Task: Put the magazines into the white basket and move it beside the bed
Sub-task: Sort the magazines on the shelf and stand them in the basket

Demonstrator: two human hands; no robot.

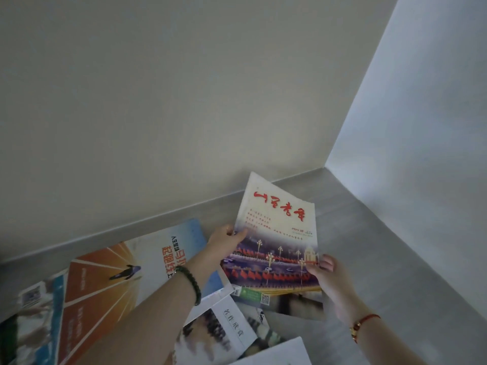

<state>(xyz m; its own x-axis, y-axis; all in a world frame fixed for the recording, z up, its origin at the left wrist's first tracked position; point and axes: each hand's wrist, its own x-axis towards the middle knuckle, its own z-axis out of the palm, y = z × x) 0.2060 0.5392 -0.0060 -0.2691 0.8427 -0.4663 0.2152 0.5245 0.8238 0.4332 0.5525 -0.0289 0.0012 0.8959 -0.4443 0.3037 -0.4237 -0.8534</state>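
**Lifting one magazine, basket out of view**

Gripped at both side edges, the red-titled magazine [276, 238] is raised off the floor pile [221, 327] — left hand [224, 239] pinched on its left edge, right hand [325, 275] clamped lower right. Long axis runs toward the wall corner [324, 167]. Bare floor [369, 246] lies right of the magazine; no white basket is seen.

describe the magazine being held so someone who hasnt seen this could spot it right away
Look to the floor near the room's corner, where magazines lie scattered along the wall. One magazine is lifted above the pile, held by the left hand and right hand. Unlike the large orange and blue magazine lying flat, it has red brush-style characters on a pale top and rows of red flags below.
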